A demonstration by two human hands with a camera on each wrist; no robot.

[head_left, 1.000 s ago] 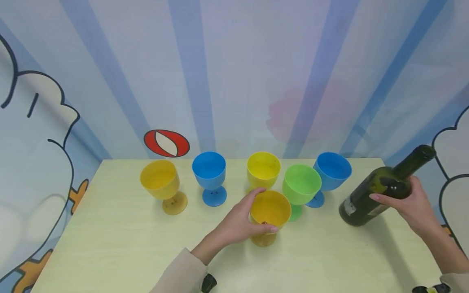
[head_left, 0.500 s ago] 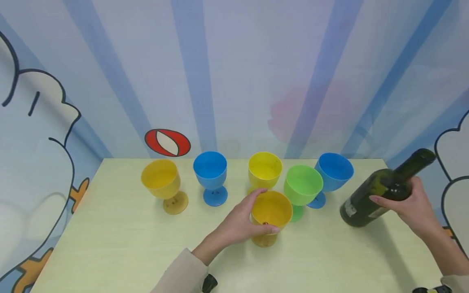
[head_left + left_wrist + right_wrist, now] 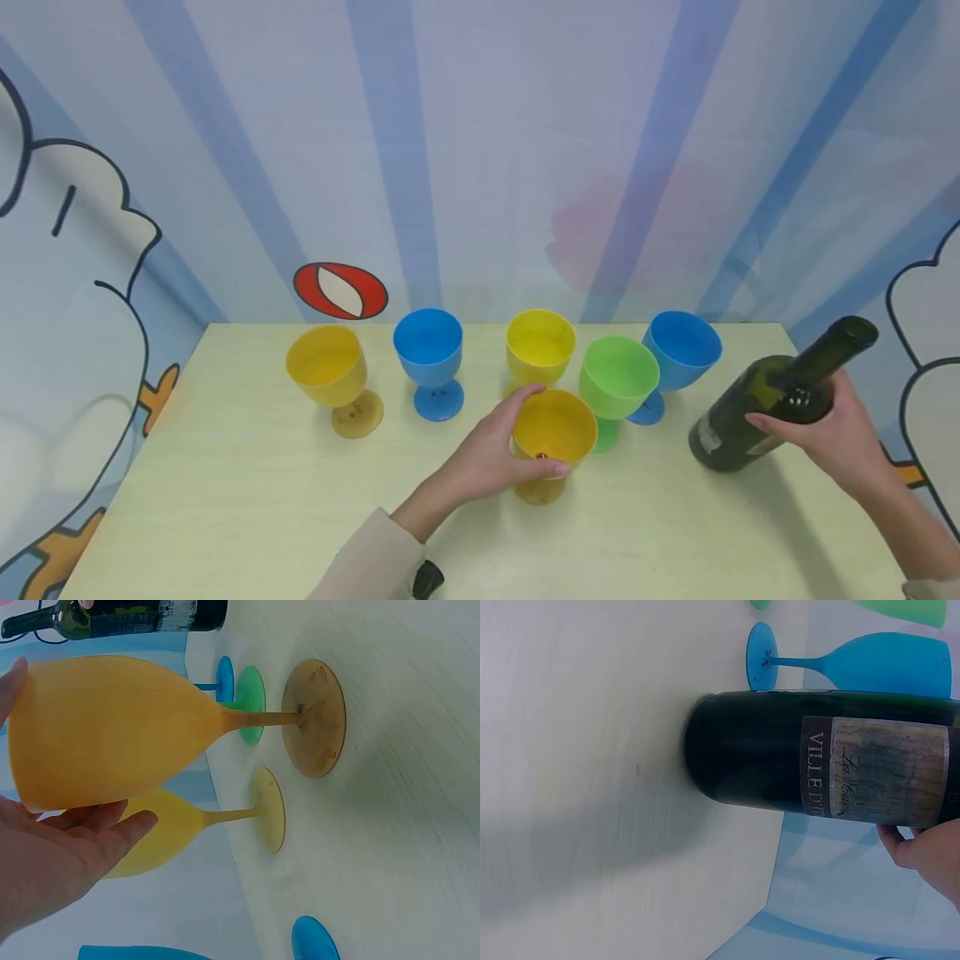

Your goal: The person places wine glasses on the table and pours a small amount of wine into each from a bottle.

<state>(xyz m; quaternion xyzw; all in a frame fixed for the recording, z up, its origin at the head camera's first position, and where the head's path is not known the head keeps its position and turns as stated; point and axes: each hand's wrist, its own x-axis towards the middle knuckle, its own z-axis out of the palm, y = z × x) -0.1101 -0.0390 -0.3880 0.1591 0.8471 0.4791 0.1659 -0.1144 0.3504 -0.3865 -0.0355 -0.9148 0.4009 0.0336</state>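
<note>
In the head view my left hand (image 3: 491, 454) holds the bowl of an orange-yellow plastic goblet (image 3: 555, 429), thumb on the near side and fingers behind. The left wrist view shows this goblet (image 3: 120, 727) upright, its foot at the tabletop. On the right, my right hand (image 3: 843, 437) grips a dark green wine bottle (image 3: 750, 412) around its upper body, neck up. The right wrist view shows the bottle's paper label (image 3: 885, 772) and its base close to the table; whether they touch I cannot tell. A green goblet (image 3: 618, 379) stands just behind the held one.
Along the back of the pale table (image 3: 225, 500) stand a blue goblet (image 3: 427, 350), a bright yellow goblet (image 3: 540, 346) and another blue goblet (image 3: 682, 350). Another orange-yellow goblet (image 3: 330, 367) is at the left. A striped blue backdrop (image 3: 495, 167) rises behind the table edge.
My right hand has brought the bottle slightly lower and to the left in the head view, and it stands a little more upright. The left hand and its goblet have stayed put.
</note>
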